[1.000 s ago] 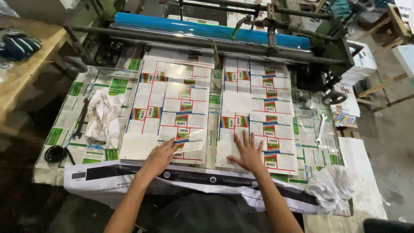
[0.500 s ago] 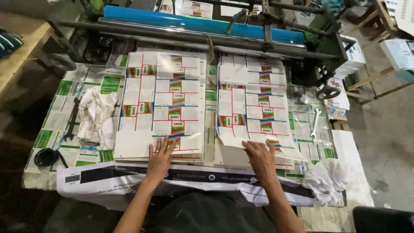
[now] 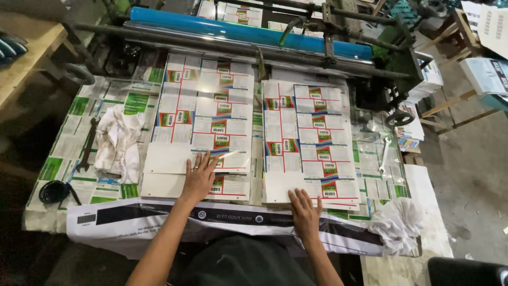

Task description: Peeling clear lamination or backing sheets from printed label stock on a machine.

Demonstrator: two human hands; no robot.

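Hands lie flat, fingers spread: left hand [image 3: 199, 179] and right hand [image 3: 306, 209] on printed sheets [image 3: 312, 143].

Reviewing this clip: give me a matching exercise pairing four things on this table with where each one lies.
Things:
1. left hand
2. right hand
3. white rag
4. blue roller

Places:
A. across the far side of the table
B. flat on the near edge of the right stack of printed sheets
C. beside a spanner, left of the stacks
D. flat on the left stack of printed sheets

Pairs: 1-D, 2-B, 3-C, 4-A
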